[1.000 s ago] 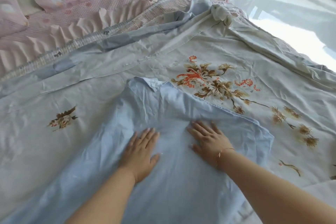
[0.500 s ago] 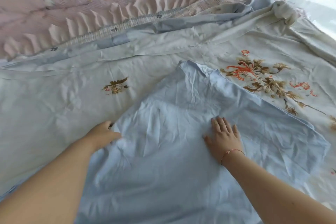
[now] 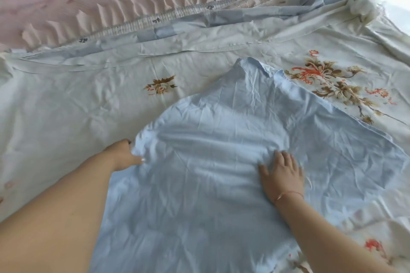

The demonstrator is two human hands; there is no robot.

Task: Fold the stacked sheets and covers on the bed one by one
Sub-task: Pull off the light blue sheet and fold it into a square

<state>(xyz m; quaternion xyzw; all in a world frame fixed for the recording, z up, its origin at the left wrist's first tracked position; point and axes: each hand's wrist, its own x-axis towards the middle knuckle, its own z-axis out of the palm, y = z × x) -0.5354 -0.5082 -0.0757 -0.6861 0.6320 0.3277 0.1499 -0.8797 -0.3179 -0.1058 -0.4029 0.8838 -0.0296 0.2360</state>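
Two hands [image 3: 124, 155] [image 3: 281, 176] meet blue sheet [image 3: 221, 184] on seemingly floral-covered bed [image 3: 66, 117].

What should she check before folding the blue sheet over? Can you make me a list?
1. Right hand lies flat on the blue sheet, pinning it: ok.
2. Left hand has hold of the sheet's left edge: cannot tell, the fingers are hidden under the cloth.
3. Blue sheet is smooth: not ok, it is wrinkled between the hands.
4. Far corner of the sheet lies flat: not ok, it is turned over.
5. Flowered cover underneath is spread out as a base: ok, though creased.
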